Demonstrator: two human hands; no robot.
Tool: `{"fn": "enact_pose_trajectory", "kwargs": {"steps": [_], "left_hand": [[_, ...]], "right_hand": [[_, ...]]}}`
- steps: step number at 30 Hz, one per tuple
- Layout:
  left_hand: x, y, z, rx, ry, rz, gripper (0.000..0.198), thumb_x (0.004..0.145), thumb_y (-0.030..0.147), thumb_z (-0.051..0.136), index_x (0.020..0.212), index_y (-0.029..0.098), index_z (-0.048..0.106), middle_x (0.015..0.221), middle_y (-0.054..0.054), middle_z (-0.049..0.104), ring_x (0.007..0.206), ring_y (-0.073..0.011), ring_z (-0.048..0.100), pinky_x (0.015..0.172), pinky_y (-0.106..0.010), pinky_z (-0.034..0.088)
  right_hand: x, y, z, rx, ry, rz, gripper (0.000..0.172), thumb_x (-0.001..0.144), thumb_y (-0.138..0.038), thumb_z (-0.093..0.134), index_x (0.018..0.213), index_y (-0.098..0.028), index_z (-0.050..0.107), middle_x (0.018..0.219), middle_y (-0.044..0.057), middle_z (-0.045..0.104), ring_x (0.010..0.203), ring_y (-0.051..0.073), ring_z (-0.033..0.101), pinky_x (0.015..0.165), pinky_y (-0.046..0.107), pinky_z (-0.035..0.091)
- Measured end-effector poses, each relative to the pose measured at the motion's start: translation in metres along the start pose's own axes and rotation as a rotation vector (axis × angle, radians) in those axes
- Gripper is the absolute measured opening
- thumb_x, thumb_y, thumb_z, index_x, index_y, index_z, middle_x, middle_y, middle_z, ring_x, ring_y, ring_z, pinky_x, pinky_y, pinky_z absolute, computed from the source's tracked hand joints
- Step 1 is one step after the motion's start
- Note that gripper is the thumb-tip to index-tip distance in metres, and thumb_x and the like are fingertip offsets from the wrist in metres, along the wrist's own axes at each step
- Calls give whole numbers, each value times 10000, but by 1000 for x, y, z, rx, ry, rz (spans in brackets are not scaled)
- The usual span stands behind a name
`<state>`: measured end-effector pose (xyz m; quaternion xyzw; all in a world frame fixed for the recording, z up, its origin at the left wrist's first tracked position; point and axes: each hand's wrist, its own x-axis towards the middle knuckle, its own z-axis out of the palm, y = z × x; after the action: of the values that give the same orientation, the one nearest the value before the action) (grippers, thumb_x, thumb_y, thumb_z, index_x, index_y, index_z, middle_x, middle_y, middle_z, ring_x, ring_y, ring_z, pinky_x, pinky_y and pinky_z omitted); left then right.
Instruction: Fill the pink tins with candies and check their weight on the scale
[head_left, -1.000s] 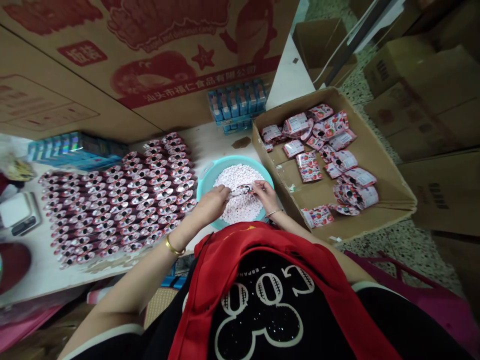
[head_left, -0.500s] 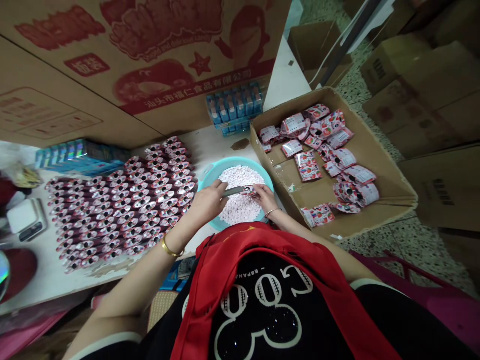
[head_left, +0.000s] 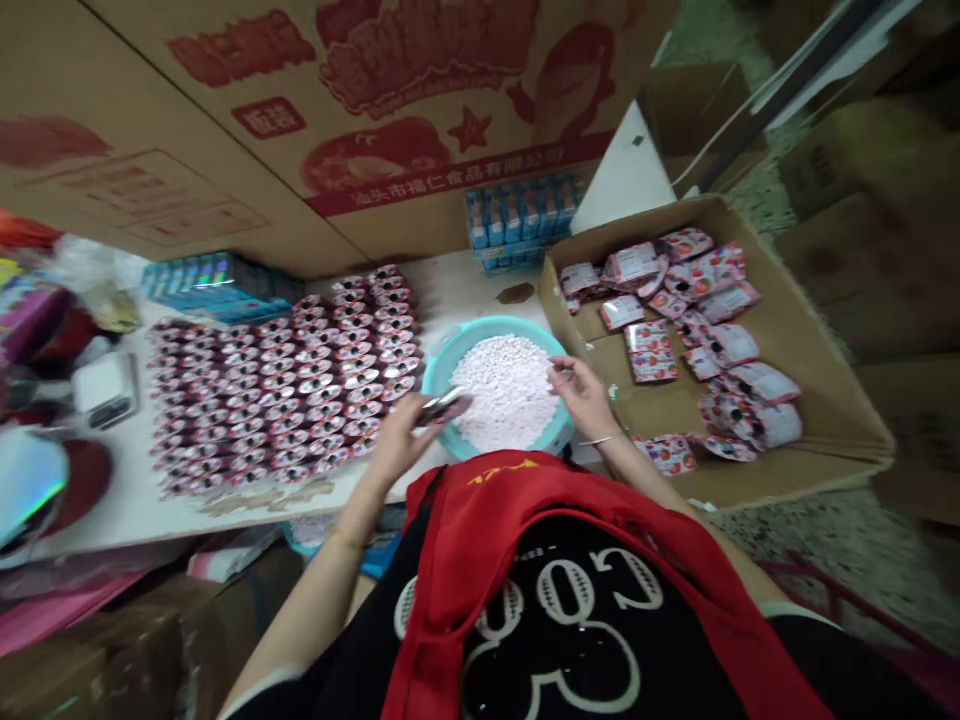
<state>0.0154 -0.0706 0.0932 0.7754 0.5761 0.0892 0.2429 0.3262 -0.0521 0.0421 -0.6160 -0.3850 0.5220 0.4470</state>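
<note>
My left hand (head_left: 405,438) is closed on a small red and silver packet (head_left: 445,406) at the left rim of a teal basin (head_left: 442,366) full of small white and pink candies (head_left: 504,390). My right hand (head_left: 580,395) hovers over the basin's right side, fingers pinched together on something too small to make out. To the left, rows of the same red packets (head_left: 285,380) lie flat on the white table (head_left: 112,515). An open cardboard box (head_left: 817,400) to the right holds several filled packets (head_left: 697,330).
A large printed carton (head_left: 360,120) stands behind the table. Blue boxed goods (head_left: 521,215) sit behind the basin, and more blue boxes (head_left: 217,285) at the left. A small scale (head_left: 105,390) stands at far left. Cartons crowd the floor at right.
My hands have come apart. The left hand has carried the packet left to the basin's rim, the right stayed over the candies. The view shifted left.
</note>
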Motion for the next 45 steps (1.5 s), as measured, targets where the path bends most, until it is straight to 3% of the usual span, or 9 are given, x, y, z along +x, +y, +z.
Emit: {"fn": "enact_pose_trajectory", "kwargs": {"steps": [4,7,10,14,18,25,30,39,45], "left_hand": [[-41,-70,-1,48,136,-147,391,853,490,498,1086,181,548,943,-90,571,825,-237,571,695,-359,484],[-54,-112,29,122,68,-233,434,821,526,505,1117,211,543,1046,-89,580,938,-258,584,720,-342,490],[-54,-125,57,146,-4,-258,447,846,505,465,1167,202,538,1137,-107,578,991,-270,592,737,-350,495],[-45,-115,67,197,85,-365,532,848,516,466,1241,160,507,1147,-151,563,993,-297,588,745,-382,499],[-30,-94,56,138,298,-349,591,861,544,459,1259,108,467,1063,-157,572,1036,-305,561,864,-415,483],[63,-37,77,-35,-203,102,388,922,393,414,1217,156,502,1039,-97,589,960,-212,582,905,-352,474],[117,-11,110,114,-242,98,278,922,201,368,1093,111,568,1063,-166,585,1073,-270,514,970,-431,405],[81,18,158,-3,-424,235,293,842,86,448,1083,168,594,1083,-114,610,1049,-230,527,954,-379,427],[67,19,145,-160,-413,224,310,864,141,465,1163,168,542,1115,-85,621,1022,-174,575,931,-328,473]], "right_hand": [[49,-2,-87,-562,405,-221,374,858,-464,531,1051,-153,606,1040,123,601,928,214,570,849,370,485],[73,12,-143,-999,439,52,464,832,-413,580,1143,-69,566,1149,225,568,1095,298,536,971,434,410],[86,34,-161,-1212,363,346,746,751,-458,687,1323,-53,433,1266,270,511,1220,363,477,1006,469,374],[94,59,-151,-1076,420,485,1087,614,-427,793,1447,-39,213,1300,309,474,1226,389,481,998,489,372],[89,70,-147,-955,402,350,922,586,-367,788,1342,-71,351,1291,259,492,1193,333,500,1000,435,386],[40,47,-139,-559,337,-91,514,702,-440,684,1100,-184,486,1063,79,595,928,200,575,872,360,473],[-1,-3,-93,-171,399,-247,473,714,-398,719,1097,-232,497,1087,61,602,970,199,600,935,363,469],[-19,-8,-18,258,187,81,545,639,-386,781,1096,-263,511,1118,35,641,1027,198,615,942,371,502],[-9,22,-11,112,128,51,503,626,-408,762,1054,-236,560,1041,30,656,975,202,612,949,374,477]]}}
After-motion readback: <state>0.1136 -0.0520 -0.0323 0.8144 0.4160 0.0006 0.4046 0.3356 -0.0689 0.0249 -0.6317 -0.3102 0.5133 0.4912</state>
